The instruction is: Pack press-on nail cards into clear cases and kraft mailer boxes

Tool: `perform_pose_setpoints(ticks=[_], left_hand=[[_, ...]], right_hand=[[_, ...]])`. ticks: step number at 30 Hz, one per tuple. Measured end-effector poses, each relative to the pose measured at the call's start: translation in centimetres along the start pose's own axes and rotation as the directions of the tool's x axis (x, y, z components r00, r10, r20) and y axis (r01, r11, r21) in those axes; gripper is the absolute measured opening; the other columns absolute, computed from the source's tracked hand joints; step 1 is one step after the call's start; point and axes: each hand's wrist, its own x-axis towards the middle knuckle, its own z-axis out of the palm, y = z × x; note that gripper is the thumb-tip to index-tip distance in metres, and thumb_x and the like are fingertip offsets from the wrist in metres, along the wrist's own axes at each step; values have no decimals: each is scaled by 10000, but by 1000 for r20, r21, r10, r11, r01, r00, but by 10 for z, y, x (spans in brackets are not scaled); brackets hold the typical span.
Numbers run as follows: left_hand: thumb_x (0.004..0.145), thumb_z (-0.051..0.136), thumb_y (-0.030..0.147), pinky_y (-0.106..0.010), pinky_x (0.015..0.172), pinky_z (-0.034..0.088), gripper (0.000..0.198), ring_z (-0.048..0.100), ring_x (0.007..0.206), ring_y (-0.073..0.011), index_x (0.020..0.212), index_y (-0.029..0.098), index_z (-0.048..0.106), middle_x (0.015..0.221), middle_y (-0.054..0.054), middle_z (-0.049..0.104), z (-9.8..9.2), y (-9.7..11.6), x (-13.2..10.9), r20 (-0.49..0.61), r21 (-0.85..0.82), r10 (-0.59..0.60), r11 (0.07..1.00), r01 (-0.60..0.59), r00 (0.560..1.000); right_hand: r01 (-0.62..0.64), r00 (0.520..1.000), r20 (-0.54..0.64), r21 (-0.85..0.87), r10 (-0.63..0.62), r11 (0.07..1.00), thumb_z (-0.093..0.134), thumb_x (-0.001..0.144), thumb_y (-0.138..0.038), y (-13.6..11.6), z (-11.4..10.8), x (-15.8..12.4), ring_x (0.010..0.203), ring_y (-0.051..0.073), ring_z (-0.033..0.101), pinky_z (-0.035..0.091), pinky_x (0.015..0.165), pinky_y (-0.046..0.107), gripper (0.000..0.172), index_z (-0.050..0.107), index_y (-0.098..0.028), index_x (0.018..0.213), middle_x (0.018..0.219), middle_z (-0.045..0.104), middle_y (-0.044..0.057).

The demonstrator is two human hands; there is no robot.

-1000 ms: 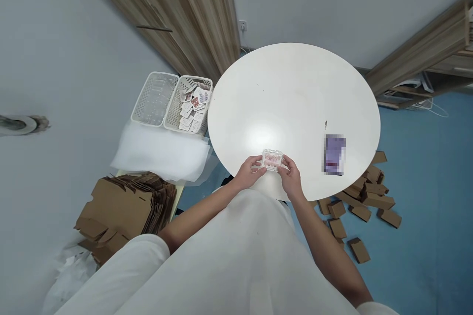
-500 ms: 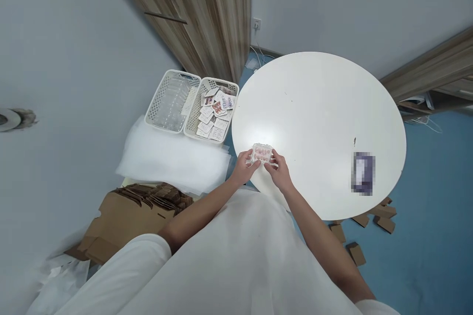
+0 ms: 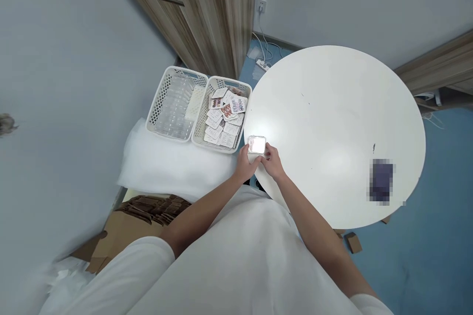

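A: Hands?
B: Left hand [image 3: 246,165] & right hand [image 3: 272,165] both pinched on small clear case [image 3: 256,144], at left edge of white table [image 3: 332,123], just beside card basket [image 3: 236,146].
A: Handling?
B: Prob. light, thin, stiff, glossy, so slippy. Grip the side edges, not the lid.

Round white table [image 3: 332,108] with dark object [image 3: 382,180]

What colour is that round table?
The table is plain white, best seen in the head view.
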Motion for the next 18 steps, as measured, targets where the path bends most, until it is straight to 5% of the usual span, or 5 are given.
perform_pose_setpoints(ticks=[4, 10, 18], left_hand=[[758, 564, 355, -459, 1036, 252, 596, 247, 1285, -271, 1281, 220, 313, 1343, -113, 306, -1, -2, -2, -6, -2, -19, 1000, 19, 1000], [798, 510, 388, -386, 952, 381, 609, 352, 1220, -235, 1319, 223, 241, 1346, -124, 264, 5, -3, -4, 40, -159, -126, 979, 131, 991], [845, 446, 392, -423, 1056, 246, 602, 220, 1318, -235, 1365, 272, 168, 1459, -65, 145, 6, 4, 15, 60, -256, -65, 963, 79, 996]], right_hand=[[-43, 998, -38, 19, 44, 999, 588, 689, -313, 6, 4, -3, 972, 211, 484, 467, 827, 370, 686, 324, -216, 1315, 1268, 361, 105], [-104, 992, -52, 152, 113, 983, 554, 714, -301, 2, 12, -6, 957, 189, 545, 492, 831, 351, 634, 335, -209, 1302, 1309, 315, 113], [-68, 994, -66, 234, 86, 970, 563, 720, -302, -7, 12, 15, 1101, 200, 496, 461, 905, 343, 604, 360, -255, 1287, 1339, 295, 80]])
